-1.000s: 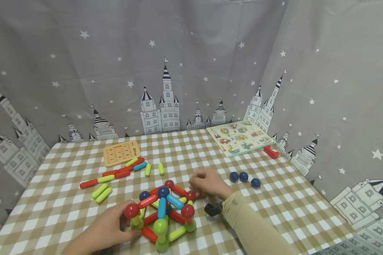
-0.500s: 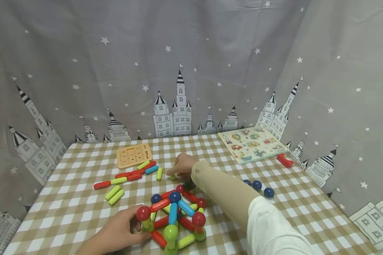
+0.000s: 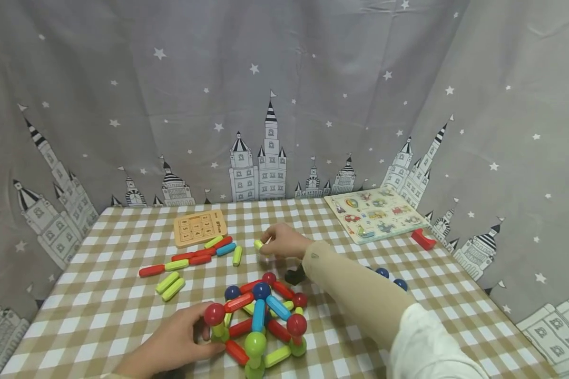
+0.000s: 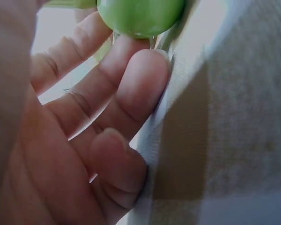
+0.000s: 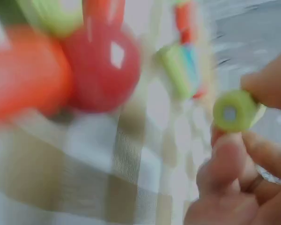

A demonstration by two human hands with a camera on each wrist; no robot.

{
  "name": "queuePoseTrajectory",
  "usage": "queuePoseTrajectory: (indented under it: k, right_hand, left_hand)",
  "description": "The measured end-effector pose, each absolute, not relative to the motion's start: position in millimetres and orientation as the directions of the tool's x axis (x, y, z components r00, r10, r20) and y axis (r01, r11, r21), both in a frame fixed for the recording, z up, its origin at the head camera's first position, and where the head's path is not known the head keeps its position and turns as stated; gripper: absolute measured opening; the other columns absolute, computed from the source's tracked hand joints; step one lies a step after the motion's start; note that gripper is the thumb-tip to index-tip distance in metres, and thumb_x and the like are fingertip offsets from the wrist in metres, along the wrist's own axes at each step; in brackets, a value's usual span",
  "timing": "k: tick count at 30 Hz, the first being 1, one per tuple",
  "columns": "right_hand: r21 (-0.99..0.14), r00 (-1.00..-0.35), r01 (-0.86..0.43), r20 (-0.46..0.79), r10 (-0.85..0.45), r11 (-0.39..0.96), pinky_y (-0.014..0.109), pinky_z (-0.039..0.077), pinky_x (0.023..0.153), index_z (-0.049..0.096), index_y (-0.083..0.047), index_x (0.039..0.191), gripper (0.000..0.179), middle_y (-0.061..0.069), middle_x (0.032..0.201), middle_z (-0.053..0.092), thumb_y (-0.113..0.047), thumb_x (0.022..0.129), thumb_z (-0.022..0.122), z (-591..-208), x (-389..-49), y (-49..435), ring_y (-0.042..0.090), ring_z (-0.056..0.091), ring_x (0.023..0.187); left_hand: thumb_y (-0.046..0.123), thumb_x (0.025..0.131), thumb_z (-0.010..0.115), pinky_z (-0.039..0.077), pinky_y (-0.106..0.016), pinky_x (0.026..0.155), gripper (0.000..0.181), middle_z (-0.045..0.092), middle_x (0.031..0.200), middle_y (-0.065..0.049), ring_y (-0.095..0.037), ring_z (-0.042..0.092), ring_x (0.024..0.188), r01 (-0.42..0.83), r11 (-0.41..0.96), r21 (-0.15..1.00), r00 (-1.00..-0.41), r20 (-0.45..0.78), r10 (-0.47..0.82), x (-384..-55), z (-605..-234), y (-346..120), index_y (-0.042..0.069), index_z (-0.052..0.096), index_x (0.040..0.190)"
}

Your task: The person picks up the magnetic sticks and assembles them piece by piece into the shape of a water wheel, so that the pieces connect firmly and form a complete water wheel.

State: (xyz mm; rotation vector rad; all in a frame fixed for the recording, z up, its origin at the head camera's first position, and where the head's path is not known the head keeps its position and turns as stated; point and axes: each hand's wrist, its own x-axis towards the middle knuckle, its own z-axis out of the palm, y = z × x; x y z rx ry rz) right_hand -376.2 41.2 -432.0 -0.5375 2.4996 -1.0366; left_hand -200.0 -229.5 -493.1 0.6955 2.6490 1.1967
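Note:
A frame of magnetic sticks and balls (image 3: 258, 316) in red, blue and green stands on the checked cloth. My left hand (image 3: 177, 337) holds its left corner, with thumb and fingers around the upright there; the upright is topped by a red ball (image 3: 214, 314). In the left wrist view, fingers touch a green ball (image 4: 143, 14). Beyond the frame, my right hand (image 3: 284, 242) pinches a light green magnetic stick (image 3: 258, 244) above the cloth. The stick's round end with its metal tip (image 5: 230, 113) faces the right wrist camera.
Red, green and blue sticks (image 3: 189, 259) lie at the left, near a wooden number puzzle (image 3: 200, 227). A single green stick (image 3: 237, 256) lies nearby. Blue balls (image 3: 400, 284) sit beyond the right forearm. A picture board (image 3: 376, 213) and a red piece (image 3: 423, 240) are at the back right.
My right hand has moved from beside the frame's right side to the far green stick, taken hold of it and lifted it. The left hand keeps its hold on the frame's corner.

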Motion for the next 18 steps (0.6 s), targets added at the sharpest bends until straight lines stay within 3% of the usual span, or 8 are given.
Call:
queuePoseTrajectory:
  k: [3, 10, 14, 18]
  right_hand:
    - [-0.803, -0.85, -0.258, -0.076, -0.522, 0.537, 0.029, 0.053, 0.073, 0.072, -0.013, 0.116, 0.028, 0.001, 0.098, 0.069, -0.021, 0.09, 0.074, -431, -350, 74, 0.015, 0.063, 0.084]
    - [-0.795, -0.84, -0.457, 0.239, -0.488, 0.398, 0.024, 0.05, 0.066, 0.073, -0.013, 0.103, 0.017, -0.002, 0.089, 0.069, -0.008, 0.088, 0.076, -459, -289, 130, 0.014, 0.062, 0.081]
    - [-0.769, -0.82, -0.485, 0.234, -0.522, 0.416, 0.023, 0.048, 0.065, 0.071, -0.022, 0.102, 0.019, -0.007, 0.088, 0.066, -0.01, 0.088, 0.076, -475, -279, 138, 0.008, 0.06, 0.08]
    - [-0.743, -0.769, -0.499, 0.142, -0.623, 0.446, 0.023, 0.049, 0.063, 0.069, -0.02, 0.109, 0.023, -0.006, 0.089, 0.065, -0.012, 0.088, 0.075, -476, -279, 143, 0.01, 0.059, 0.079]
  left_hand:
    - [0.047, 0.079, 0.087, 0.045, -0.023, 0.058, 0.049, 0.062, 0.083, 0.012, -0.005, 0.055, 0.071, 0.344, 0.583, 0.736, -0.884, 0.045, 0.465, -201, -492, -230, 0.03, 0.067, 0.12]
    - [0.046, 0.079, 0.088, 0.044, -0.023, 0.059, 0.053, 0.061, 0.084, 0.01, -0.006, 0.055, 0.072, 0.337, 0.584, 0.738, -0.887, 0.041, 0.46, -204, -489, -234, 0.026, 0.066, 0.123]
    - [0.046, 0.079, 0.088, 0.042, -0.023, 0.058, 0.054, 0.06, 0.082, 0.008, -0.006, 0.054, 0.071, 0.317, 0.595, 0.739, -0.896, 0.027, 0.444, -204, -490, -232, 0.023, 0.066, 0.123]
    - [0.045, 0.078, 0.088, 0.043, -0.023, 0.058, 0.055, 0.06, 0.081, 0.007, -0.007, 0.055, 0.07, 0.261, 0.608, 0.749, -0.905, -0.029, 0.425, -203, -493, -226, 0.022, 0.065, 0.122]
